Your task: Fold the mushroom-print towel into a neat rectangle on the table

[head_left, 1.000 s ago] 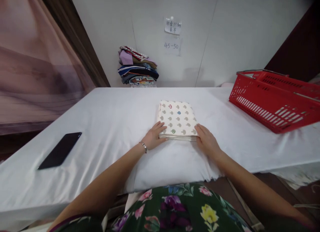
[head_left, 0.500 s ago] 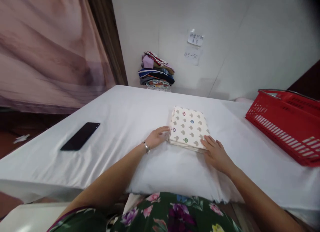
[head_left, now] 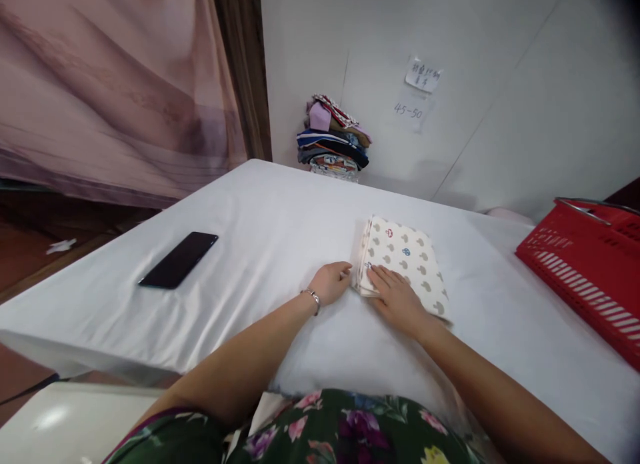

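Observation:
A folded white cloth (head_left: 420, 261) printed with grey mushrooms and a few coloured ones lies on the white-covered table (head_left: 280, 211). My right hand (head_left: 400, 301) rests palm down on its near left part, fingers stretched out flat and covering some of the print. Just beside the cloth's left edge is my left hand (head_left: 331, 283), with a bracelet (head_left: 313, 299) at the wrist. Its fingers are loosely bent, with a small gap showing and nothing visible in them. Whether its fingertips touch the cloth's edge is hard to see.
A black phone (head_left: 179, 260) lies on the left of the table. Folded clothes (head_left: 334, 141) are stacked at the back against the wall, where paper notes (head_left: 423, 75) hang. A red plastic basket (head_left: 590, 264) stands at the right. A pink curtain (head_left: 115, 84) hangs at left.
My right hand has slid left from the cloth's near right corner onto its near left part. My left hand's fingers have bent. The cloth sits slightly turned, and the view has shifted.

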`<state>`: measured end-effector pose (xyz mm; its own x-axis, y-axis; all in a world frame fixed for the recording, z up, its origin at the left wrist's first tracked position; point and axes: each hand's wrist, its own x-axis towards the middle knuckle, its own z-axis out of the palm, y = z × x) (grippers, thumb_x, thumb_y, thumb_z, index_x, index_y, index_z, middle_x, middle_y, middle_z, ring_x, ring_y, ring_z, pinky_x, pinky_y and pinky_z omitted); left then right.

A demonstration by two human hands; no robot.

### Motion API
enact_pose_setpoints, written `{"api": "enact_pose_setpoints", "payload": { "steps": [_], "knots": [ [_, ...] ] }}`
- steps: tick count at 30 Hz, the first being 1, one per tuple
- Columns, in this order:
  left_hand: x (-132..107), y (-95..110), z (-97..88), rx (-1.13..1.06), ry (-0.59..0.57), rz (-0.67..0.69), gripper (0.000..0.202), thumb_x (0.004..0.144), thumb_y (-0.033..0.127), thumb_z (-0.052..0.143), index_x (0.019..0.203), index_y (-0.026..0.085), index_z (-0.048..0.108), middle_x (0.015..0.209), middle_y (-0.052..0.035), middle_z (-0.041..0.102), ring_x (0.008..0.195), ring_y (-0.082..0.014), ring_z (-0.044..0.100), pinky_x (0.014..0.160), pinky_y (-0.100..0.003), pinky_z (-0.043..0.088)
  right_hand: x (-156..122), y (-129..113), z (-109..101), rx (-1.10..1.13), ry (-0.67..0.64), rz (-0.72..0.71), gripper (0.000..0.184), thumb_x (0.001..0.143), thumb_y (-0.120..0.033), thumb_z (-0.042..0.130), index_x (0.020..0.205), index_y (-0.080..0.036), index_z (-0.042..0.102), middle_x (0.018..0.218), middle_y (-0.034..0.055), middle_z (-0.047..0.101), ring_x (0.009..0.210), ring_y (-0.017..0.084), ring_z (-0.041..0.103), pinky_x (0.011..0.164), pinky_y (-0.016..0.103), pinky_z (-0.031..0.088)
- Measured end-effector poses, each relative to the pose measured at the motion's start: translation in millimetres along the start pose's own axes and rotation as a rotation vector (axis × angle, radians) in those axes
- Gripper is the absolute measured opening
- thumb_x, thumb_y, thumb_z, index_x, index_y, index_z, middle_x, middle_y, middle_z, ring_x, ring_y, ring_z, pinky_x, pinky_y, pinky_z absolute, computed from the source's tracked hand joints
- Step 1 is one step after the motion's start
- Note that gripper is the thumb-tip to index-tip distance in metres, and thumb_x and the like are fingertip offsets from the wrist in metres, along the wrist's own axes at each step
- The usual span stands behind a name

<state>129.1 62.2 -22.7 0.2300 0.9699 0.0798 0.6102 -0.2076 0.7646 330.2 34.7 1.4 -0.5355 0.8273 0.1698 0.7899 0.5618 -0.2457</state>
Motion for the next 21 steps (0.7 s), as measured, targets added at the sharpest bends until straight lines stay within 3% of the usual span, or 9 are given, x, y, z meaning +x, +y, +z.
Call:
{"api": "enact_pose_setpoints", "payload": {
  "steps": [2, 5, 8, 15, 18, 21],
  "knots": [
    [-1, 1, 1.8, 0.073, -0.007, 0.067, 0.032, 0.074, 0.019, 0.049, 0.104, 0.022, 0.061, 0.096, -0.0026, 0.065, 0.083, -0.0167, 0.059, 0.082, -0.028, 0.045, 2, 0, -1, 0.089, 0.041, 0.062, 0.046, 0.082, -0.026, 0.042, 0.129, -0.024, 0.044, 0.132, 0.0059, 0.047, 0.123, 0.025, 0.039, 0.101, 0.046, 0.030],
    [-4, 4, 4.9, 0.114, 0.004, 0.116, 0.030, 0.074, 0.019, 0.049, 0.101, 0.022, 0.061, 0.093, -0.0042, 0.064, 0.085, -0.0187, 0.059, 0.079, -0.029, 0.044, 3, -3, -5, 0.326, 0.129, 0.259, 0.038, 0.085, -0.034, 0.040, 0.120, -0.027, 0.052, 0.105, 0.0031, 0.065, 0.099, 0.024, 0.058, 0.087, 0.041, 0.044],
    [-7, 9, 5.3, 0.110, -0.012, 0.098, 0.026, 0.074, 0.022, 0.051, 0.098, 0.024, 0.060, 0.089, -0.0025, 0.064, 0.079, -0.0185, 0.059, 0.072, -0.028, 0.044, 3, -8, -7, 0.484, 0.186, 0.386, 0.036, 0.085, -0.040, 0.041, 0.114, -0.027, 0.057, 0.088, 0.0015, 0.068, 0.083, 0.023, 0.062, 0.079, 0.038, 0.048],
    [-8, 15, 7.8, 0.157, -0.012, 0.050, 0.029, 0.075, 0.028, 0.052, 0.103, 0.025, 0.057, 0.091, -0.0017, 0.064, 0.082, -0.0181, 0.059, 0.069, -0.026, 0.043, 2, -9, 2, 0.385, 0.277, 0.302, 0.039, 0.087, -0.035, 0.038, 0.123, -0.025, 0.050, 0.113, 0.0032, 0.061, 0.104, 0.024, 0.055, 0.091, 0.040, 0.042],
    [-6, 13, 10.3, 0.149, -0.002, 0.033, 0.031, 0.074, 0.031, 0.055, 0.104, 0.026, 0.056, 0.090, -0.0010, 0.064, 0.080, -0.0170, 0.059, 0.068, -0.025, 0.042, 3, -6, 12, 0.206, 0.222, 0.142, 0.042, 0.085, -0.025, 0.037, 0.126, -0.022, 0.046, 0.129, 0.0053, 0.050, 0.123, 0.024, 0.039, 0.101, 0.044, 0.030],
    [-6, 13, 11.0, 0.134, 0.009, 0.014, 0.032, 0.075, 0.034, 0.055, 0.106, 0.026, 0.056, 0.088, -0.0001, 0.064, 0.078, -0.0162, 0.059, 0.067, -0.025, 0.041, 3, -7, 19, 0.034, 0.120, 0.042, 0.045, 0.083, -0.023, 0.040, 0.126, -0.016, 0.046, 0.135, 0.0111, 0.043, 0.128, 0.027, 0.031, 0.104, 0.047, 0.024]
  ]
}}
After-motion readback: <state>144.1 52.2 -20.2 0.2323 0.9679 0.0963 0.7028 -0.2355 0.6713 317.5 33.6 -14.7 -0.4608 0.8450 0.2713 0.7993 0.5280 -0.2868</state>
